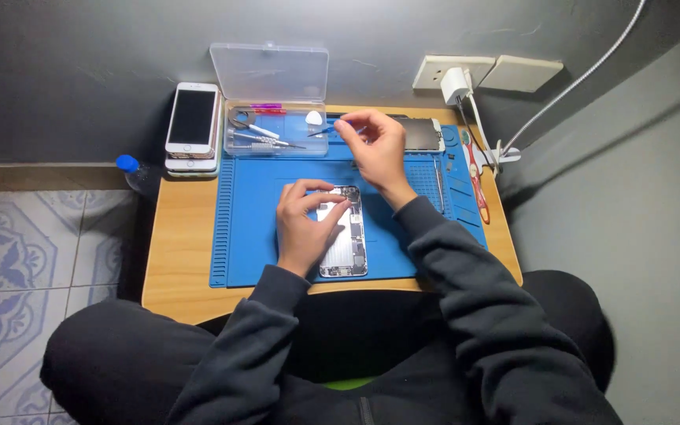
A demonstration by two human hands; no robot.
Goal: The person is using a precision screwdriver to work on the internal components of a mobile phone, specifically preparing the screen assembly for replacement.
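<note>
- We are looking down at an opened phone (345,236) lying flat on a blue mat (253,212), its long axis running away from us, top end toward the wall.
- Its inside is showing: a silvery plate, small dark parts along the right side and top.
- Our left hand (302,224) is resting on the phone's left half, fingers (332,201) curling onto its upper end, pressing rather than gripping.
- Our right hand (378,145) is hovering beyond the phone's top, fingers pinching a thin tool (326,130) pointing left toward a clear box (275,130).
- Stacked phones (192,126) are sitting at the table's (179,252) far left corner.
</note>
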